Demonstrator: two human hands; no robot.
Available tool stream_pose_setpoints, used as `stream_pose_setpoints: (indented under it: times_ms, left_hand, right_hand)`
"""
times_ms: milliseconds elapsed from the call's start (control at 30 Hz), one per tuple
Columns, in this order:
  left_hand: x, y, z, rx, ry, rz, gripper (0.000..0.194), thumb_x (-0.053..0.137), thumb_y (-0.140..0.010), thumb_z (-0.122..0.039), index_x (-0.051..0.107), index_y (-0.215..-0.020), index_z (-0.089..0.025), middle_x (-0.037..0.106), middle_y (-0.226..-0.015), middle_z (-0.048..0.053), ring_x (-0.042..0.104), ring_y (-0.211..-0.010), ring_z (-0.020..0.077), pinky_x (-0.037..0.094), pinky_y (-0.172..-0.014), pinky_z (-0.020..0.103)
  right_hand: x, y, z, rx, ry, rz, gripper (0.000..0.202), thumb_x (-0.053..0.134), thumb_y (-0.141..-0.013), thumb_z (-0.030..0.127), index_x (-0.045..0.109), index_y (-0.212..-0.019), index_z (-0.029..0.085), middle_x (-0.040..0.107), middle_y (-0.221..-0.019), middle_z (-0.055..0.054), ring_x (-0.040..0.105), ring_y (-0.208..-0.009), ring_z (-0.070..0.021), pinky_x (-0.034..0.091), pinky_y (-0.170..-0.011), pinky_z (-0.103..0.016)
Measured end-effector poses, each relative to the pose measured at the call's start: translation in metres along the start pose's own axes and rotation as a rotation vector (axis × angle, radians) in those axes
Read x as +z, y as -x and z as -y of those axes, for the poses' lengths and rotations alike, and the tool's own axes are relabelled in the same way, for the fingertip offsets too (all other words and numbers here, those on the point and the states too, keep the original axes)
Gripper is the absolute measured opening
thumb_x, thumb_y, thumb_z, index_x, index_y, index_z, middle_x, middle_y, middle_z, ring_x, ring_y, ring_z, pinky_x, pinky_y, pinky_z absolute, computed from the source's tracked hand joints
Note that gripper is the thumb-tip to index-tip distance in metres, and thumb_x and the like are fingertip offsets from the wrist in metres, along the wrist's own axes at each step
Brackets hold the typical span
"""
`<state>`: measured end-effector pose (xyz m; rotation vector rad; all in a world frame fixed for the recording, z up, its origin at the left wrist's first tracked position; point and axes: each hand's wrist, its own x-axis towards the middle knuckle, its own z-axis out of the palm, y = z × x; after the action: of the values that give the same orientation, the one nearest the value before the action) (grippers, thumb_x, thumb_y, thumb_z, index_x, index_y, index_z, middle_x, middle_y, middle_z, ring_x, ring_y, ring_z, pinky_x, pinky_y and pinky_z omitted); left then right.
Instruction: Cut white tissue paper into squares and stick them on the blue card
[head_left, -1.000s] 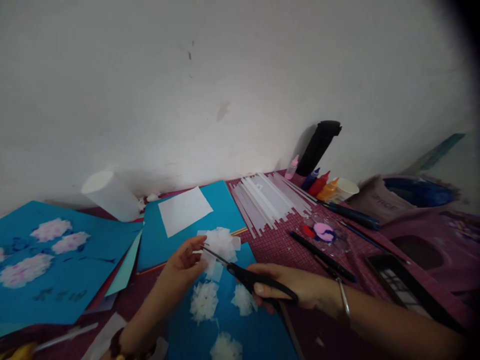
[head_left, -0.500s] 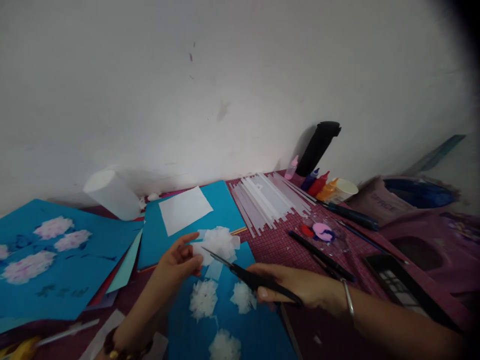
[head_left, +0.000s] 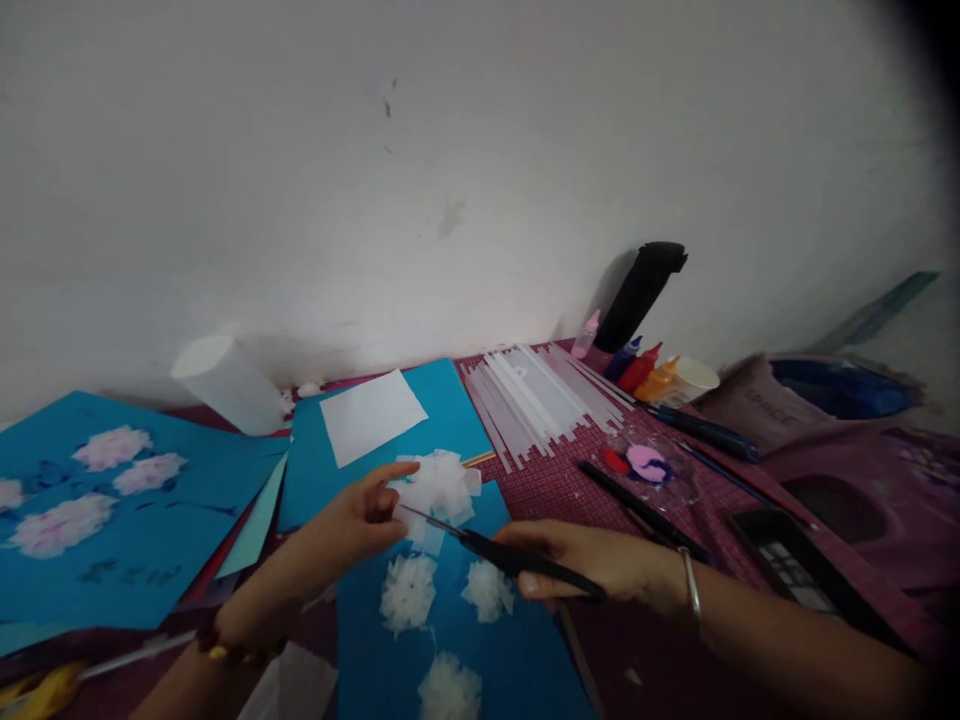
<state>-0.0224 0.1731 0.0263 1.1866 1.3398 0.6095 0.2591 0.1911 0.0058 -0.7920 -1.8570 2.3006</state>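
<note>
My right hand grips black-handled scissors, whose narrow blades point left, nearly closed, over a pile of white paper pieces. The pile lies at the top of a blue sheet. Beside the pile's left edge is my left hand, index finger stretched to the paper, thumb apart from it and the other fingers curled; I see nothing held in it. White ruffled paper flowers sit lower on the same sheet, one just below the scissors.
Translucent white strips lie behind on the red checked cloth. Paint bottles, a paint blob, a black pen and a phone are to the right. Leftward are a flowered blue sheet and a white roll.
My left hand has shifted slightly right, its index finger reaching further over the white paper and its thumb lower. The scissors stay almost in place, blades a little closer together.
</note>
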Motion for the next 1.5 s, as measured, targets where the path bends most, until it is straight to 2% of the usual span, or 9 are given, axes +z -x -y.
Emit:
stream_pose_setpoints:
  times_ms: [133, 367, 600, 800, 933, 1067, 1267, 1367, 1500]
  left_hand:
    - [-0.003, -0.004, 0.004, 0.059, -0.057, 0.034, 0.064, 0.063, -0.073, -0.023, 0.047, -0.134, -0.023, 0.037, -0.064, -0.007, 0.033, -0.054, 0.0109, 0.027, -0.051, 0.024]
    - [0.005, -0.004, -0.001, 0.063, -0.085, -0.083, 0.063, 0.063, -0.07, -0.022, 0.05, -0.131, -0.02, 0.03, -0.061, -0.009, 0.03, -0.052, 0.011, 0.024, -0.049, 0.025]
    - [0.005, -0.002, -0.004, 0.011, -0.008, 0.018, 0.058, 0.064, -0.066, -0.017, 0.055, -0.124, -0.021, 0.043, -0.065, -0.007, 0.037, -0.054, 0.0111, 0.028, -0.05, 0.023]
    - [0.001, -0.003, -0.004, 0.009, -0.04, 0.075, 0.035, 0.066, -0.065, -0.018, 0.068, -0.1, -0.019, 0.05, -0.062, -0.005, 0.039, -0.051, 0.01, 0.029, -0.049, 0.022]
    - [-0.002, -0.003, -0.001, 0.06, -0.051, -0.008, 0.056, 0.074, -0.062, -0.022, 0.064, -0.117, -0.025, 0.064, -0.095, 0.005, 0.053, -0.067, 0.0149, 0.042, -0.057, 0.025]
    - [0.0, -0.002, 0.009, 0.112, -0.031, -0.135, 0.079, 0.078, -0.06, -0.021, 0.048, -0.132, -0.034, 0.045, -0.139, 0.01, 0.053, -0.108, 0.0259, 0.048, -0.074, 0.03]
    - [0.01, 0.001, 0.022, 0.336, 0.156, -0.11, 0.031, 0.075, -0.069, -0.02, 0.058, -0.093, -0.03, 0.039, -0.145, 0.002, 0.037, -0.133, 0.0255, 0.037, -0.101, 0.038]
    - [0.014, 0.003, 0.022, 0.299, 0.175, -0.041, 0.015, 0.074, -0.072, -0.025, 0.061, -0.08, -0.025, 0.047, -0.138, 0.005, 0.035, -0.134, 0.0278, 0.036, -0.101, 0.04]
    - [0.022, 0.006, 0.023, 0.212, 0.22, -0.069, 0.013, 0.073, -0.071, -0.032, 0.066, -0.079, -0.024, 0.055, -0.129, 0.005, 0.046, -0.124, 0.0285, 0.042, -0.092, 0.037]
  right_hand:
    - [-0.001, 0.0, 0.003, 0.004, 0.029, -0.002, 0.062, 0.066, -0.075, 0.059, 0.053, -0.115, 0.013, 0.045, -0.087, 0.0, 0.046, -0.065, -0.0064, 0.042, -0.056, -0.018]
    - [0.0, -0.004, -0.003, -0.008, -0.017, -0.029, 0.063, 0.067, -0.074, 0.06, 0.055, -0.115, 0.014, 0.047, -0.085, 0.0, 0.046, -0.064, -0.007, 0.041, -0.055, -0.018]
    - [-0.003, -0.004, -0.01, -0.011, -0.049, 0.029, 0.061, 0.066, -0.077, 0.058, 0.054, -0.117, 0.012, 0.053, -0.083, -0.001, 0.049, -0.06, -0.0058, 0.039, -0.053, -0.018]
    - [-0.006, -0.005, -0.017, -0.003, -0.176, 0.074, 0.063, 0.065, -0.075, 0.061, 0.057, -0.111, 0.01, 0.054, -0.075, 0.0, 0.049, -0.052, -0.0052, 0.038, -0.048, -0.017]
    - [-0.008, -0.005, -0.021, -0.053, -0.236, 0.126, 0.071, 0.063, -0.073, 0.066, 0.058, -0.113, 0.007, 0.055, -0.072, -0.001, 0.048, -0.05, -0.0055, 0.033, -0.042, -0.015]
    - [-0.01, -0.005, -0.031, -0.096, -0.289, 0.151, 0.075, 0.062, -0.074, 0.065, 0.055, -0.119, 0.006, 0.057, -0.073, -0.002, 0.05, -0.047, -0.0054, 0.035, -0.042, -0.016]
    - [-0.007, -0.006, -0.039, -0.106, -0.442, 0.217, 0.076, 0.065, -0.072, 0.063, 0.054, -0.119, 0.005, 0.058, -0.071, -0.002, 0.051, -0.046, -0.0063, 0.038, -0.042, -0.016]
    - [-0.006, -0.006, -0.04, -0.113, -0.461, 0.238, 0.074, 0.066, -0.072, 0.062, 0.055, -0.118, 0.006, 0.058, -0.071, -0.002, 0.051, -0.046, -0.0061, 0.039, -0.042, -0.016]
    - [-0.003, -0.005, -0.04, -0.128, -0.508, 0.228, 0.075, 0.066, -0.072, 0.063, 0.055, -0.12, 0.006, 0.059, -0.072, -0.002, 0.051, -0.047, -0.0064, 0.039, -0.043, -0.016]
